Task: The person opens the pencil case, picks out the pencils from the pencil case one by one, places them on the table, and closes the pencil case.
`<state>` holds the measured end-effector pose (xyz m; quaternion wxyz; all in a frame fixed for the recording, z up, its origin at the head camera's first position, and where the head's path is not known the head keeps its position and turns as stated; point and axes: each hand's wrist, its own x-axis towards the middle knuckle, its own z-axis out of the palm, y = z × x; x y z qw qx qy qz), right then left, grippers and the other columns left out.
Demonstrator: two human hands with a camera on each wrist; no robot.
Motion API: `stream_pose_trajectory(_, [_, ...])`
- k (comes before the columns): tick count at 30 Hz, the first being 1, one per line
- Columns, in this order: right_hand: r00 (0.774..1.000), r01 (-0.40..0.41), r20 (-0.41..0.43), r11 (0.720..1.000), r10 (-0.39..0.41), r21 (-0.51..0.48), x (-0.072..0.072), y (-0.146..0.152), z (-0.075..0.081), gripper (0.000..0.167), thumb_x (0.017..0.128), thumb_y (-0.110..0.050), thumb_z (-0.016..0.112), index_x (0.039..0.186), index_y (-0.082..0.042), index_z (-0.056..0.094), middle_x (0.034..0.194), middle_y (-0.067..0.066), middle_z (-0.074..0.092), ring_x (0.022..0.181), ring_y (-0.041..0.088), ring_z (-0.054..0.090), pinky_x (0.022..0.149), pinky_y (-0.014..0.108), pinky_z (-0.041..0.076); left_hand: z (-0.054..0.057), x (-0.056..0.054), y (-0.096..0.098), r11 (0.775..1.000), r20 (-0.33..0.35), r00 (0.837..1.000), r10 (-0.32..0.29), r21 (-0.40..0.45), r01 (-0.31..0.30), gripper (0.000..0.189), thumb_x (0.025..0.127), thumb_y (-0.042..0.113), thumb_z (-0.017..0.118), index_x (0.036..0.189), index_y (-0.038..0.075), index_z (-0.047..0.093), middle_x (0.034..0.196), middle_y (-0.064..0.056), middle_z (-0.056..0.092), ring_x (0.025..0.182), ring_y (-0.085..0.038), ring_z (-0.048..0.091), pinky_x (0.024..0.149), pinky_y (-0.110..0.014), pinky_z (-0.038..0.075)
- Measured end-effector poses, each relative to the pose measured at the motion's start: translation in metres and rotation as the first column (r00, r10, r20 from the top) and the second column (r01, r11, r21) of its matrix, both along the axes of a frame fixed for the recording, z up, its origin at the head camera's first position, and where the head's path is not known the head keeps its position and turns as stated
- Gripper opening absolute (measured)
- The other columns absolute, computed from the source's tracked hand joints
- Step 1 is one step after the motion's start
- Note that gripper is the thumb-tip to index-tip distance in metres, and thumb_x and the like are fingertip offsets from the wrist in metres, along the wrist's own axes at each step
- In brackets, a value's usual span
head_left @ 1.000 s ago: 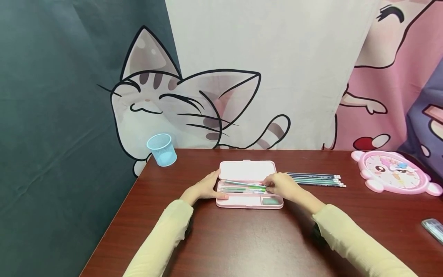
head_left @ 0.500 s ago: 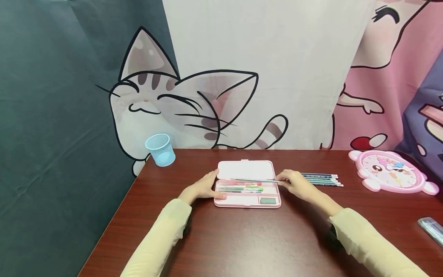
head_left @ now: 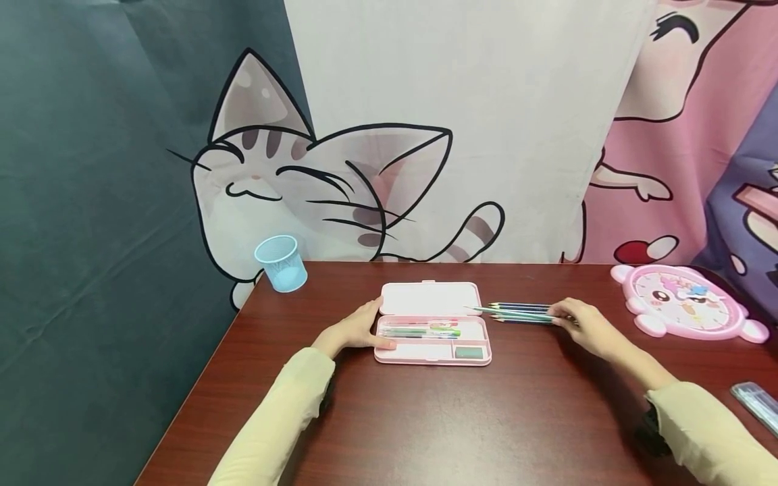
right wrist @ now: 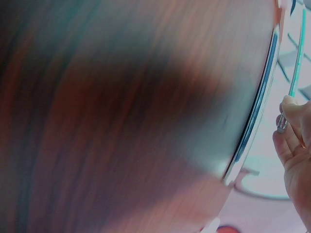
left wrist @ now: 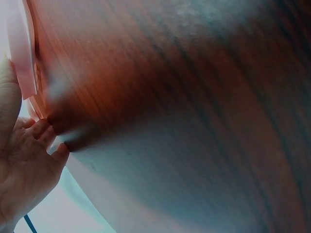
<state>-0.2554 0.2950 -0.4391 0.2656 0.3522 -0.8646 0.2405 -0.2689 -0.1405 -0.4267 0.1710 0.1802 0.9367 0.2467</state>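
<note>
A pink pencil case [head_left: 430, 298] lies open on the table, its lid folded back. Several pens [head_left: 419, 332] lie inside it, and a green eraser [head_left: 469, 352] sits in its small front compartment. My left hand [head_left: 351, 331] grips the case's left end, thumb on the front part. In the left wrist view, the thumb lies against the pink edge of the case [left wrist: 22, 53]. To the right, my right hand [head_left: 586, 327] pinches a teal pencil [right wrist: 298, 58] near its rear end. The pencil is raised over a row of other pencils [head_left: 516, 306] on the table, its tip towards the case.
A light blue mesh cup [head_left: 281, 264] stands at the table's back left corner. At the right are a pink animal-shaped clock [head_left: 687, 300] and a clear flat box [head_left: 756, 405], partly cut off by the frame edge. A printed cloth [head_left: 486, 101] hangs behind the table.
My right hand has carried the teal pencil out of the pencil case and rightwards, over the row of pencils. My left hand has stayed on the case.
</note>
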Motion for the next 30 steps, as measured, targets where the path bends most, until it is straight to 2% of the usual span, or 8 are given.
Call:
stream_pose_trajectory(8, [0.999, 0.045, 0.013, 0.999, -0.045, 0.030, 0.004, 0.035, -0.009, 0.034, 0.054, 0.019, 0.072, 0.075, -0.004, 0.060, 0.069, 0.000, 0.056, 0.064, 0.003, 0.049, 0.062, 0.006, 0.038, 0.001, 0.000, 0.000, 1.000, -0.003, 1.000, -0.004, 0.002, 0.004, 0.106, 0.073, 0.041, 0.074, 0.146, -0.001, 0.009, 0.151, -0.018, 0.018, 0.140, -0.031, 0.017, 0.113, -0.044, 0.019])
stream_pose_trajectory(13, [0.998, 0.051, 0.021, 0.998, -0.052, 0.029, 0.004, 0.042, -0.014, 0.033, 0.053, 0.018, 0.073, 0.072, -0.006, 0.060, 0.068, 0.000, 0.054, 0.062, 0.003, 0.049, 0.059, 0.010, 0.039, 0.002, 0.001, 0.001, 1.000, -0.004, 1.000, -0.008, 0.004, 0.008, 0.106, 0.073, 0.040, 0.074, 0.145, -0.002, 0.009, 0.151, -0.020, 0.018, 0.140, -0.032, 0.017, 0.113, -0.045, 0.019])
stream_pose_trajectory(19, [0.992, 0.121, 0.031, 0.992, -0.122, 0.044, 0.003, 0.044, -0.015, 0.030, 0.054, 0.013, 0.076, 0.071, -0.009, 0.062, 0.069, -0.001, 0.054, 0.062, 0.003, 0.048, 0.058, 0.009, 0.037, 0.002, 0.000, 0.002, 1.000, -0.004, 1.000, -0.004, -0.001, 0.004, 0.105, 0.074, 0.040, 0.074, 0.145, -0.002, 0.009, 0.150, -0.020, 0.018, 0.140, -0.032, 0.018, 0.113, -0.045, 0.019])
stream_pose_trajectory(26, [0.974, 0.183, 0.140, 0.983, -0.179, -0.015, 0.007, 0.033, -0.007, 0.023, 0.061, 0.007, 0.076, 0.074, -0.007, 0.065, 0.070, 0.001, 0.058, 0.065, 0.004, 0.049, 0.061, 0.010, 0.038, -0.001, -0.002, 0.000, 0.999, 0.010, 1.000, -0.025, 0.047, 0.025, 0.103, 0.075, 0.040, 0.072, 0.146, 0.000, 0.010, 0.151, -0.019, 0.018, 0.139, -0.032, 0.018, 0.112, -0.046, 0.020])
stream_pose_trajectory(30, [0.940, 0.217, 0.281, 0.975, -0.195, -0.049, 0.005, 0.008, 0.005, 0.015, 0.069, 0.001, 0.074, 0.081, -0.003, 0.066, 0.073, 0.005, 0.062, 0.066, 0.000, 0.049, 0.060, 0.016, 0.041, -0.005, -0.007, -0.008, 0.989, 0.071, 0.997, 0.027, 0.142, -0.037, 0.089, 0.083, 0.038, 0.063, 0.147, 0.004, 0.010, 0.151, -0.015, 0.021, 0.140, -0.029, 0.016, 0.113, -0.046, 0.018])
